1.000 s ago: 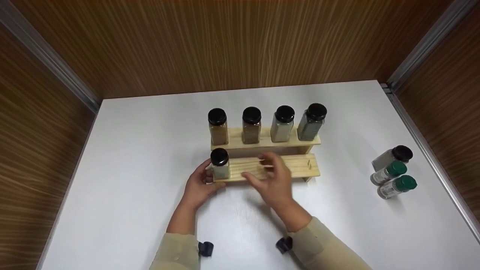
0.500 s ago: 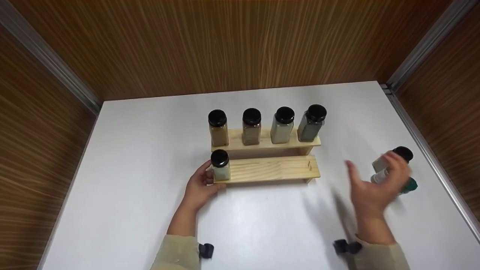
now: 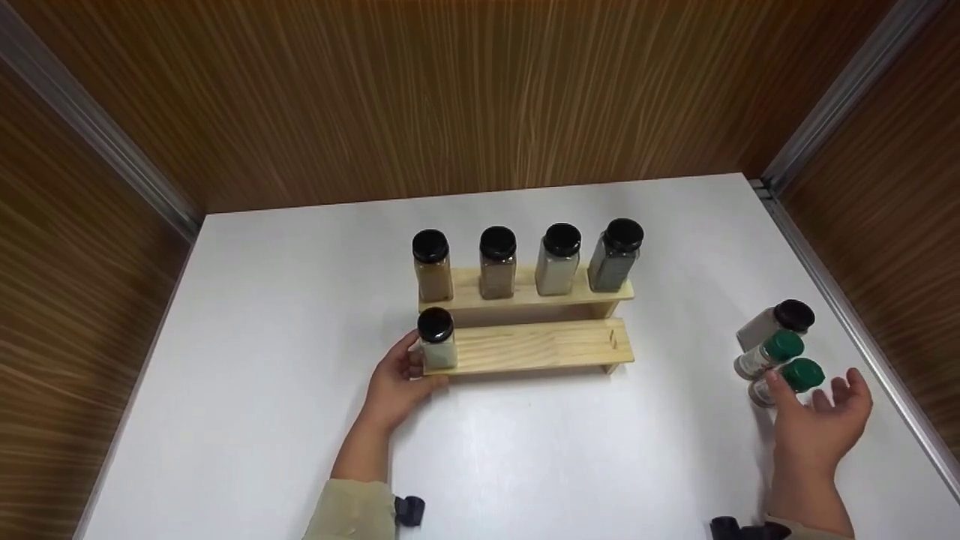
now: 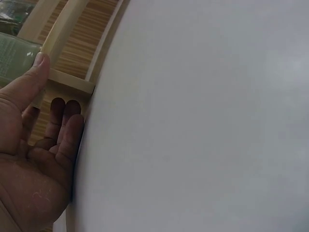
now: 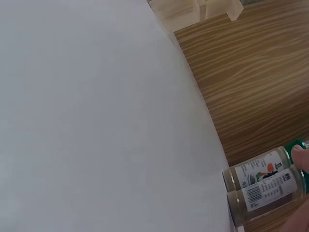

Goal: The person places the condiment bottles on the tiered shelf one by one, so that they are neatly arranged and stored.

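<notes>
A two-tier wooden rack (image 3: 532,346) stands mid-table. My left hand (image 3: 397,386) holds its lower left end, the thumb along the front edge and the curled fingers at the underside in the left wrist view. Beside that hand, a black-capped spice jar (image 3: 439,351) stands on the lower shelf. At the right, my right hand (image 3: 817,435) reaches around the nearer green-capped spice jar (image 3: 804,373). Its thumb lies by the jar's near-left side; the other fingers are spread to the right, apart from the cap. Another green-capped jar (image 3: 772,352) stands just behind.
Several black-capped jars, one with brown contents (image 3: 497,274), line the upper shelf. A further black-capped jar (image 3: 776,322) stands behind the green-capped pair. Wood-grain panels (image 3: 480,97) border the white table (image 3: 262,337) at the back and sides.
My right hand has moved from above the lower shelf across to the green-capped jars at the right. The left hand keeps its place on the rack. The view has tilted slightly.
</notes>
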Demonstrator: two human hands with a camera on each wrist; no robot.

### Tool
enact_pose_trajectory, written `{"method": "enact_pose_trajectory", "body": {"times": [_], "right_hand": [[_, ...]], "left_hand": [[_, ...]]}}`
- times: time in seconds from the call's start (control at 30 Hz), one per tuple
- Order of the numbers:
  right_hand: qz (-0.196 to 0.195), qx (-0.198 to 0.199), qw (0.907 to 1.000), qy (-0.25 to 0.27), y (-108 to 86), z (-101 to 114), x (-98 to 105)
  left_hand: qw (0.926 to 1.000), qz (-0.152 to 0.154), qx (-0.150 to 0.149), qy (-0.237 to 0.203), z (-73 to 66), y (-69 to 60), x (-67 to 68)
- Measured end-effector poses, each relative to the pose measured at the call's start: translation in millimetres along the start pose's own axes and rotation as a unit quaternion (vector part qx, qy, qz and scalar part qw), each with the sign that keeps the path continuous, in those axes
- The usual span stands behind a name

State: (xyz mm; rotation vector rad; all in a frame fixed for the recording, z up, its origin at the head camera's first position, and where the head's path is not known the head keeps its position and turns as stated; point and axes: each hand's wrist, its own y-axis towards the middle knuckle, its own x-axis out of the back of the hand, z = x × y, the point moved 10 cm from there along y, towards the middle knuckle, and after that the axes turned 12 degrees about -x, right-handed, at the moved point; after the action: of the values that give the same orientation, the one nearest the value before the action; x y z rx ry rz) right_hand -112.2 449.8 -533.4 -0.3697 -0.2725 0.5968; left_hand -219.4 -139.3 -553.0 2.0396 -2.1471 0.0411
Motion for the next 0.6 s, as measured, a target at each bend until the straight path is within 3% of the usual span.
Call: {"method": "enact_pose_trajectory", "body": {"times": [0.27, 0.6], "right_hand": [[0.05, -0.029, 0.9981, 0.022, 2.9, -10.2, -7.6], [0.037, 0.058, 0.9974, -0.023, -8.7, -2.4, -5.4]], "left_hand": [[1.0, -0.002, 0.001, -0.001, -0.4, 0.2, 0.1], [0.9999, -0.002, -0.001, -0.013, -0.1, -0.7, -1.0]]}}
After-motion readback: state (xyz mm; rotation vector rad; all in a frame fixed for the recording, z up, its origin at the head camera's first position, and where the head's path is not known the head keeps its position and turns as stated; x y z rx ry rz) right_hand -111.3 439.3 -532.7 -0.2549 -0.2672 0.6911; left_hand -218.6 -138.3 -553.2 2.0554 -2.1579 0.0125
